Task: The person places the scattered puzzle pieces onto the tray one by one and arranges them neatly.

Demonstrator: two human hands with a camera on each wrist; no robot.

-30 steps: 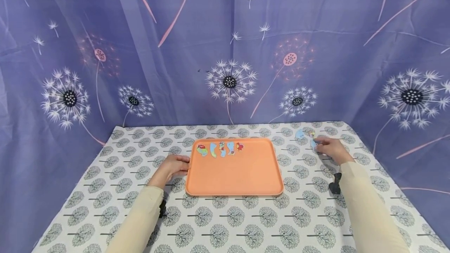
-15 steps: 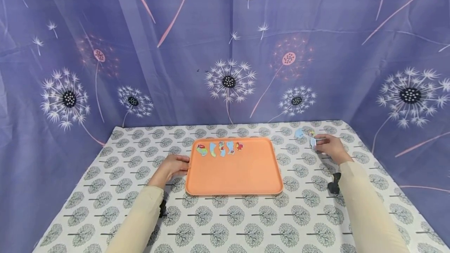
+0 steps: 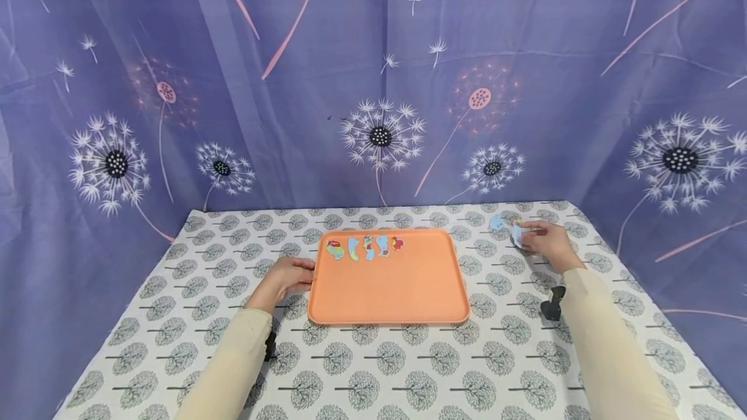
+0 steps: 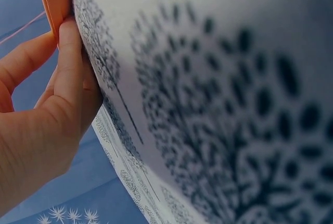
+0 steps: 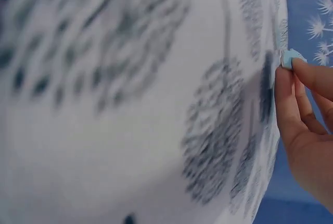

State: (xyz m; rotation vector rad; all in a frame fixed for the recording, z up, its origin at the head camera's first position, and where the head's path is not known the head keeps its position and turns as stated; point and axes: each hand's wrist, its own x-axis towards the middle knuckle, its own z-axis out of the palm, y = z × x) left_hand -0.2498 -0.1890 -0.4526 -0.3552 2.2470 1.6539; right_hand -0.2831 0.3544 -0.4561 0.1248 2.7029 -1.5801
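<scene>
Left fingers [image 4: 70, 67] grip the orange tray [image 3: 388, 290]; right fingers [image 5: 286, 96] pinch a pale-blue piece [image 5: 288, 59] — likely light, stiffish, best held by its edges.

head: even light | faint shadows | wrist views: tablecloth [image 5: 104, 140] blurred

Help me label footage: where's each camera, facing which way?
Head: worn on the head, facing forward and down at the orange tray; left hand, right hand and sleeves show.
Left wrist: worn there, facing the left hand at the tray's edge.
Right wrist: worn there, facing the right hand pinching a light-blue piece.
Head and left wrist share the tray.
</scene>
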